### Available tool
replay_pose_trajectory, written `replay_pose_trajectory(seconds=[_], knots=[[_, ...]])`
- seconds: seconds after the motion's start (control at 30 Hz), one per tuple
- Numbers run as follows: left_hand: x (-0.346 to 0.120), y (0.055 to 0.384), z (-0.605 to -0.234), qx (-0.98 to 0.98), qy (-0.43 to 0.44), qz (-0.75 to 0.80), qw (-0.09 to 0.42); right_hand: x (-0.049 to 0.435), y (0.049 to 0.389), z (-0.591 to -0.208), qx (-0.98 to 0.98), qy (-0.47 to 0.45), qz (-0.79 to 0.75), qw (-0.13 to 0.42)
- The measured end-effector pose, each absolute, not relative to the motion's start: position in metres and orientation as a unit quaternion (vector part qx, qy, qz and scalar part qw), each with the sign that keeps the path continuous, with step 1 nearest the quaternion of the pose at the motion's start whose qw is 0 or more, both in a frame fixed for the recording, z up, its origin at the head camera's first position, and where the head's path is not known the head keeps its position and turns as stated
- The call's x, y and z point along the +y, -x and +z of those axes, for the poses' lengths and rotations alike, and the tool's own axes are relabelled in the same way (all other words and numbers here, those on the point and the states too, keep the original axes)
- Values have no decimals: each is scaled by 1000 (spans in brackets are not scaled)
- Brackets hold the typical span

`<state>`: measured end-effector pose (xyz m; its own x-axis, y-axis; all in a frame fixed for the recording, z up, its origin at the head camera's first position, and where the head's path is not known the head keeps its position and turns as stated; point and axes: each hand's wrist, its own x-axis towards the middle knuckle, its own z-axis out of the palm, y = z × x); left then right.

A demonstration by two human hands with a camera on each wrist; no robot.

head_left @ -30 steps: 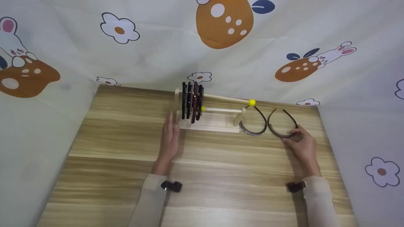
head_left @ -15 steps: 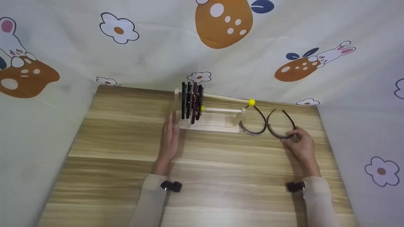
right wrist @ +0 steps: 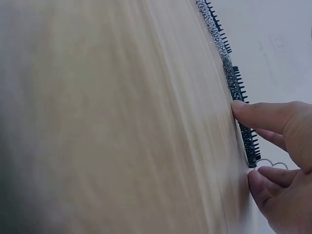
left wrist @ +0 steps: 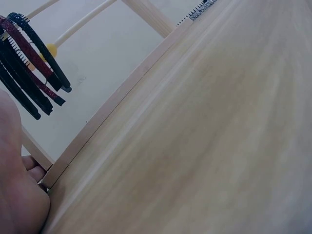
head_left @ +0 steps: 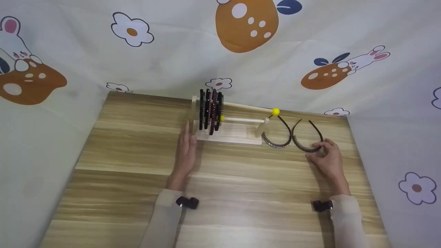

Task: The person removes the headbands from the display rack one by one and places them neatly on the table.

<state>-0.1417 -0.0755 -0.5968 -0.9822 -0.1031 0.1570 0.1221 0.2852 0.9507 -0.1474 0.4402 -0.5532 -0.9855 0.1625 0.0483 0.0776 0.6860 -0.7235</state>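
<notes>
Our empty L grip [head_left: 185,153], fingers straight, touches the pale wooden rack [head_left: 229,139] (prob. to steady it); our R grip [head_left: 327,160] loosely pinches a curved, dark, glittery headband [right wrist: 248,144] on the wood-grain counter [head_left: 241,193].

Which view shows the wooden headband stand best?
Head: the wooden stand is in frame end to end, though hanging headbands cover part. Left wrist catches only its base edge, cropped rods and posts. Right wrist shows none of it.
</notes>
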Motion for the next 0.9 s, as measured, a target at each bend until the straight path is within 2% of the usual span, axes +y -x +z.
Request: replay_pose_trajectory(seconds=[0.37, 0.9], knots=[[-77, 142, -594, -799, 6, -597, 78, 416, 139, -540, -917, 64, 379, 105], [-76, 142, -597, -799, 7, -595, 85, 378, 130, -530, -880, 130, 423, 171]])
